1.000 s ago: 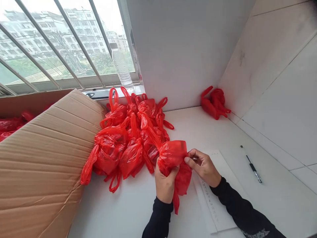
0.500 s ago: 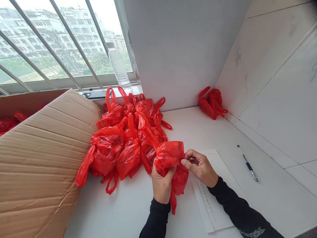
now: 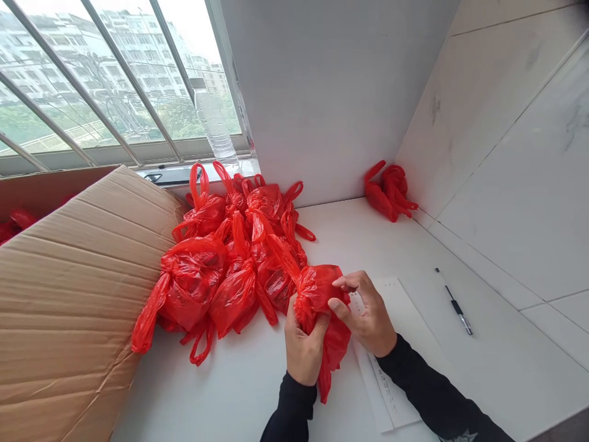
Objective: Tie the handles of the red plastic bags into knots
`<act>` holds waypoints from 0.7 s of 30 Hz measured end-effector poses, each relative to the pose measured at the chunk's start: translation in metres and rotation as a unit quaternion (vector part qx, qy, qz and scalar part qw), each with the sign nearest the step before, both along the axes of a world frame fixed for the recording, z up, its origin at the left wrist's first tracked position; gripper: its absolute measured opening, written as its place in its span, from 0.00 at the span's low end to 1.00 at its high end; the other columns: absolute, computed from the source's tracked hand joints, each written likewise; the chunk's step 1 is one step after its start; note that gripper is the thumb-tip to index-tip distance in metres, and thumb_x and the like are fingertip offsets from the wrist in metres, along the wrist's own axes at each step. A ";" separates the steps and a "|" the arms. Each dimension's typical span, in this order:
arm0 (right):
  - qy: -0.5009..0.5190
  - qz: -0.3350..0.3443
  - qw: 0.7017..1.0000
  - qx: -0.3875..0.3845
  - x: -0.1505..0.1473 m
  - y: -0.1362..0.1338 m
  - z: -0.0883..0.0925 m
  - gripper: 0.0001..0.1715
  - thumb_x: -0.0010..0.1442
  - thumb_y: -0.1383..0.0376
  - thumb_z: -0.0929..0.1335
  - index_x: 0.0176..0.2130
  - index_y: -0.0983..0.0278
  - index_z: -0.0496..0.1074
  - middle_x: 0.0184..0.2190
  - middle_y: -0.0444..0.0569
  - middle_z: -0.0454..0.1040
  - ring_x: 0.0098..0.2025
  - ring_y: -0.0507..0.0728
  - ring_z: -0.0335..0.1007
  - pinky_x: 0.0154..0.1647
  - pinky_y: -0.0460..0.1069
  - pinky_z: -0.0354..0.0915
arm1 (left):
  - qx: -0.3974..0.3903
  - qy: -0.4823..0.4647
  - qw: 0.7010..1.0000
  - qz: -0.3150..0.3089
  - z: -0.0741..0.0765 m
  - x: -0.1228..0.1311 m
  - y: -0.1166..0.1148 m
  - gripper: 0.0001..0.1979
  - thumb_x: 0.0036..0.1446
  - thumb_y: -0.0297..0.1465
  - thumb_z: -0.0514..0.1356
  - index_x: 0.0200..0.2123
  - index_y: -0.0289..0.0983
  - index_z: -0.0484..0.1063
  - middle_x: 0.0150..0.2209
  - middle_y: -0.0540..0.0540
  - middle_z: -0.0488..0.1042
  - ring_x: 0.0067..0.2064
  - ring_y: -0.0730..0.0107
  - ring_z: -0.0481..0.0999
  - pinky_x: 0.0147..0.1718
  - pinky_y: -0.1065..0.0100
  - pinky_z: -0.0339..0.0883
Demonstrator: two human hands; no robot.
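A knotted red plastic bag (image 3: 319, 285) is in my left hand (image 3: 302, 353), whose fingers and thumb wrap round its gathered part. One loose end of the bag hangs below the wrist. At the bag's right side, my right hand (image 3: 368, 316) has its thumb and fingers apart, with the fingertips at or just over the plastic; whether they touch it I cannot tell. Several more tied red bags (image 3: 193, 279) lie heaped just left of and behind my hands. What is inside the bags cannot be made out.
A cardboard box (image 3: 87, 288) with red bags in it stands at the left. Paper sheets with writing (image 3: 405, 362) lie under my right arm, a pen (image 3: 455, 304) further right. Another red plastic bundle (image 3: 389, 193) sits in the back corner. A clear bottle (image 3: 216, 129) stands on the windowsill.
My right hand has loosened its pinch on the bag's right edge, and its fingers have spread. The left hand keeps its hold. The view has shifted slightly.
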State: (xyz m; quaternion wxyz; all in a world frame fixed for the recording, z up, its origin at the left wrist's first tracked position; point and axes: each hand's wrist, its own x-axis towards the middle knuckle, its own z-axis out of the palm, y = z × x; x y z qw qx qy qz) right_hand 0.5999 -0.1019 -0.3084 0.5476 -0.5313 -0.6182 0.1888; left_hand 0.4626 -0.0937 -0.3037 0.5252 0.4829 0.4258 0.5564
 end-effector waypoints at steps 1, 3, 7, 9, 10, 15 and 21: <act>-0.008 -0.002 1.000 0.004 -0.001 0.000 0.001 0.09 0.63 0.61 0.70 0.44 0.56 0.70 0.40 0.48 0.70 0.41 0.59 0.67 0.46 0.55 0.65 | 0.003 0.006 1.000 -0.003 0.001 0.001 -0.001 0.14 0.55 0.36 0.66 0.43 0.38 0.73 0.41 0.45 0.78 0.43 0.59 0.77 0.46 0.61 0.69; -0.019 -0.006 1.000 0.011 -0.002 0.000 0.003 0.04 0.64 0.64 0.68 0.42 0.56 0.71 0.38 0.48 0.71 0.41 0.59 0.68 0.45 0.55 0.66 | 0.008 0.013 1.000 0.000 0.001 0.001 -0.002 0.14 0.55 0.35 0.66 0.44 0.39 0.72 0.41 0.45 0.78 0.43 0.59 0.77 0.46 0.60 0.69; -0.031 -0.020 0.999 0.033 -0.002 -0.001 0.005 0.04 0.65 0.67 0.67 0.40 0.57 0.71 0.36 0.49 0.71 0.40 0.59 0.69 0.44 0.56 0.67 | 0.021 0.015 1.000 0.001 -0.002 0.002 -0.004 0.13 0.55 0.35 0.66 0.43 0.39 0.72 0.40 0.46 0.78 0.43 0.60 0.77 0.46 0.60 0.69; -0.046 -0.020 0.997 0.057 -0.003 -0.004 0.004 0.05 0.64 0.67 0.68 0.40 0.56 0.71 0.35 0.48 0.72 0.39 0.59 0.69 0.44 0.56 0.67 | 0.022 0.020 1.000 -0.001 -0.005 0.002 -0.004 0.11 0.56 0.35 0.66 0.41 0.39 0.72 0.38 0.47 0.77 0.40 0.62 0.77 0.43 0.62 0.70; -0.060 -0.014 0.996 0.071 -0.003 -0.005 0.004 0.06 0.63 0.68 0.68 0.40 0.56 0.71 0.35 0.48 0.72 0.39 0.59 0.69 0.44 0.57 0.67 | 0.022 0.021 1.000 -0.001 -0.007 0.002 -0.004 0.10 0.56 0.35 0.66 0.40 0.39 0.71 0.36 0.48 0.77 0.39 0.63 0.77 0.42 0.64 0.70; -0.062 -0.013 0.994 0.083 -0.003 -0.006 0.004 0.08 0.60 0.63 0.71 0.42 0.56 0.72 0.39 0.48 0.69 0.44 0.61 0.69 0.49 0.59 0.68 | 0.030 0.000 0.999 0.014 -0.016 -0.002 0.000 0.12 0.54 0.34 0.68 0.41 0.39 0.72 0.38 0.49 0.77 0.41 0.65 0.77 0.44 0.65 0.70; 0.069 0.014 0.996 -0.048 0.000 0.003 0.001 0.33 0.57 0.58 0.73 0.58 0.56 0.62 0.56 0.52 0.67 0.56 0.62 0.66 0.56 0.60 0.66 | -0.014 -0.071 0.997 0.021 -0.022 -0.003 0.005 0.18 0.54 0.35 0.68 0.47 0.41 0.73 0.46 0.46 0.77 0.50 0.60 0.76 0.50 0.62 0.70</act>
